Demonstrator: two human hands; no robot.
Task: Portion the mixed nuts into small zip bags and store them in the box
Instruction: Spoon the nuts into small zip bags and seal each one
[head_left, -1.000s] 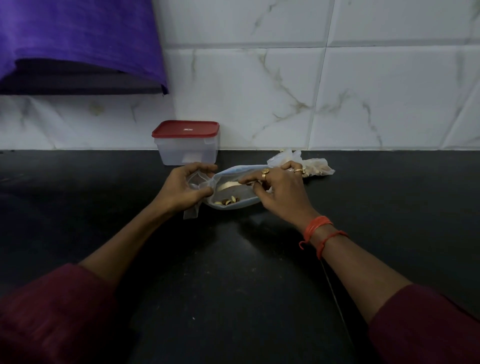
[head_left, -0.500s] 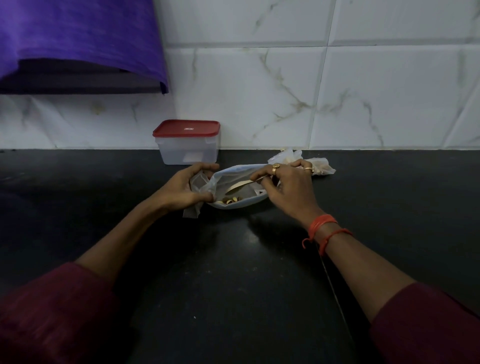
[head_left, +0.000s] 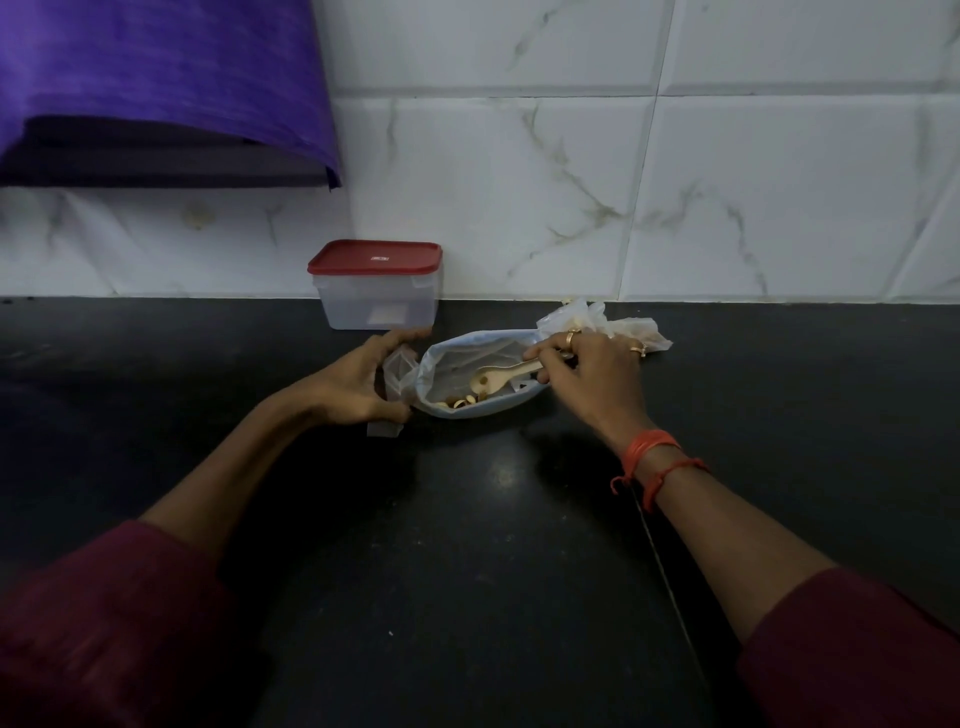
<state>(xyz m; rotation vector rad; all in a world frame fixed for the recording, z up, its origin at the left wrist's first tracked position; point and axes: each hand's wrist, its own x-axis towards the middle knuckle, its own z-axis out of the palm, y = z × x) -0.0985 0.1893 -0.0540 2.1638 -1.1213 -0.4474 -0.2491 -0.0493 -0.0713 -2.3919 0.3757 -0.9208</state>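
A large pale plastic bag (head_left: 467, 364) lies open on the black counter (head_left: 467, 545), with a few mixed nuts (head_left: 460, 401) at its bottom. My right hand (head_left: 592, 374) holds a pale spoon (head_left: 506, 375) by the handle, and its bowl sits inside the bag above the nuts. My left hand (head_left: 358, 389) grips a small clear zip bag (head_left: 392, 382) right beside the big bag's left end. A clear box with a red lid (head_left: 376, 286) stands shut against the wall, just behind my left hand.
More crumpled clear plastic bags (head_left: 618, 325) lie behind my right hand by the tiled wall (head_left: 675, 197). A purple cloth (head_left: 156, 78) hangs over a shelf at the upper left. A thin cord runs along my right forearm.
My right hand has drawn back to the right, so the spoon now shows inside the open big bag. My left hand stays on the small zip bag.
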